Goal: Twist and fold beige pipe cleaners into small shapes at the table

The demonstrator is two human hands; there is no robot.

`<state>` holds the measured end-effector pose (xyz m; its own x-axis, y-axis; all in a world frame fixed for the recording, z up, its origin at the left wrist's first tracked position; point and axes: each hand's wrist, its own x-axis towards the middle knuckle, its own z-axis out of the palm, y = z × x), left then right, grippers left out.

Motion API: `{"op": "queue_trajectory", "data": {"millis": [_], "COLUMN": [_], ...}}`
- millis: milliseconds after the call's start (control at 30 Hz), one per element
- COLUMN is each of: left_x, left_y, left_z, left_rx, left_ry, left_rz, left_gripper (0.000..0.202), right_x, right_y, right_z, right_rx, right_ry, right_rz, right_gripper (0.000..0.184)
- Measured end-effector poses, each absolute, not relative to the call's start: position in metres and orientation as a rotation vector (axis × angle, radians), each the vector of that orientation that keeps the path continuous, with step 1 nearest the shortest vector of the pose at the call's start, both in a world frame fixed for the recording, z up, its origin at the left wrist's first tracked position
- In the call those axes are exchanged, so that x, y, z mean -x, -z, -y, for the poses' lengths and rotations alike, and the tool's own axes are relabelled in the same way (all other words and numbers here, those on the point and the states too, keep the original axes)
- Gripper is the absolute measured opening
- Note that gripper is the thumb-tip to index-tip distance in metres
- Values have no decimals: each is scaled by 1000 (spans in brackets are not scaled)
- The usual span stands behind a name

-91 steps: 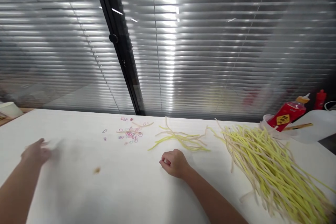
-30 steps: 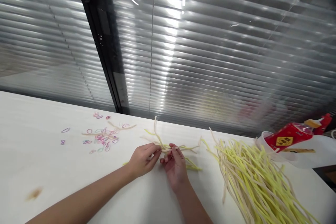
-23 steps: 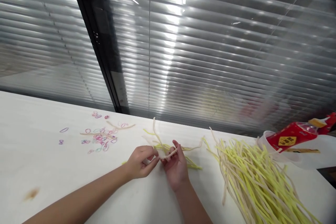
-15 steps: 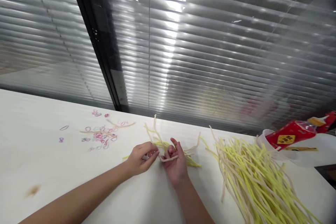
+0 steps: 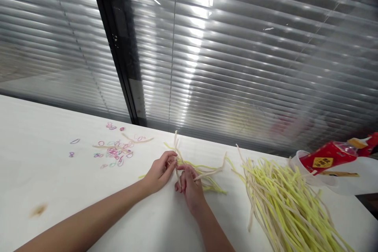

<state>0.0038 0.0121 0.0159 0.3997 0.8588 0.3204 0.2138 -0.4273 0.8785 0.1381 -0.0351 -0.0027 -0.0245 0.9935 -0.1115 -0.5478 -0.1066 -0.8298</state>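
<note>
On the white table (image 5: 44, 173), my left hand (image 5: 159, 172) and my right hand (image 5: 189, 189) meet at a small bunch of yellow and beige strands (image 5: 203, 171). Both hands pinch the near ends of the strands, fingers closed. The left hand's fingertips touch a beige strand that runs up toward the window. The right hand lies palm down on the bunch, its fingers curled over the strands.
A big heap of yellow and beige strands (image 5: 286, 201) lies to the right. Several small coloured rubber bands (image 5: 113, 151) are scattered at the left. A red bottle (image 5: 327, 155) lies in a clear cup at far right. Window blinds (image 5: 236, 59) stand behind the table.
My left hand came from the far left to the small bunch. Both hands picked at a beige strand, and the right hand has turned from palm up to palm down over the strands.
</note>
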Motion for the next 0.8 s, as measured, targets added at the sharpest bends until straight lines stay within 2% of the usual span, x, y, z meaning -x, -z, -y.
{"op": "queue_trajectory", "data": {"millis": [100, 367, 600, 800], "left_x": [-5, -14, -13, -12], "left_y": [-12, -21, -22, -24], "left_z": [-17, -8, -14, -23], "left_rx": [-1743, -1264, -755, -526], "left_ry": [-1100, -997, -794, -813], "left_rz": [-887, -753, -538, -545], "left_gripper": [25, 37, 32, 20], "right_x": [-140, -141, -142, -141], "right_y": [1, -3, -4, -3], "right_z": [40, 52, 55, 54], "right_rx": [837, 820, 877, 906], "right_ry": [-1507, -1511, -1491, -1497], "right_rz": [817, 1073, 1262, 1270], "right_gripper": [49, 79, 86, 80]}}
